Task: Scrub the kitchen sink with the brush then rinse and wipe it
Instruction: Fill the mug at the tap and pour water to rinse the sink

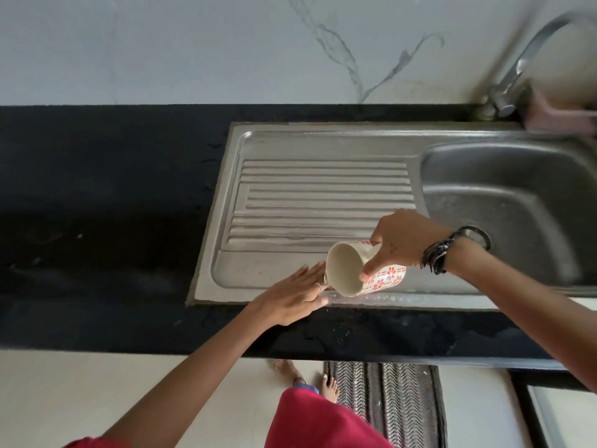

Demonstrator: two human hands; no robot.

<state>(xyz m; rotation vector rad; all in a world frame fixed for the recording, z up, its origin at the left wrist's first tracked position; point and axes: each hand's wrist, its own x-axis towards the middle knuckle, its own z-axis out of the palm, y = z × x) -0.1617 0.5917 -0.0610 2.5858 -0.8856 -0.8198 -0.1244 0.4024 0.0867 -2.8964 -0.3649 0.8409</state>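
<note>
A steel sink with a ribbed drainboard (pixel 323 195) on the left and a basin (pixel 517 195) on the right is set into a black counter. My right hand (pixel 397 244) grips a white mug with a red flower pattern (pixel 361 273), tipped on its side with its mouth facing left over the drainboard's front edge. My left hand (pixel 294 295) lies flat with straight fingers on the front rim of the drainboard, fingertips close to the mug's mouth. Water drops sit on the rim under the mug. No brush is in view.
A curved steel tap (pixel 517 76) stands at the back right with a pink holder (pixel 555 114) beside it. The black counter (pixel 97 205) stretches to the left. A marbled wall rises behind. A patterned mat (pixel 387 402) and bare feet are on the floor below.
</note>
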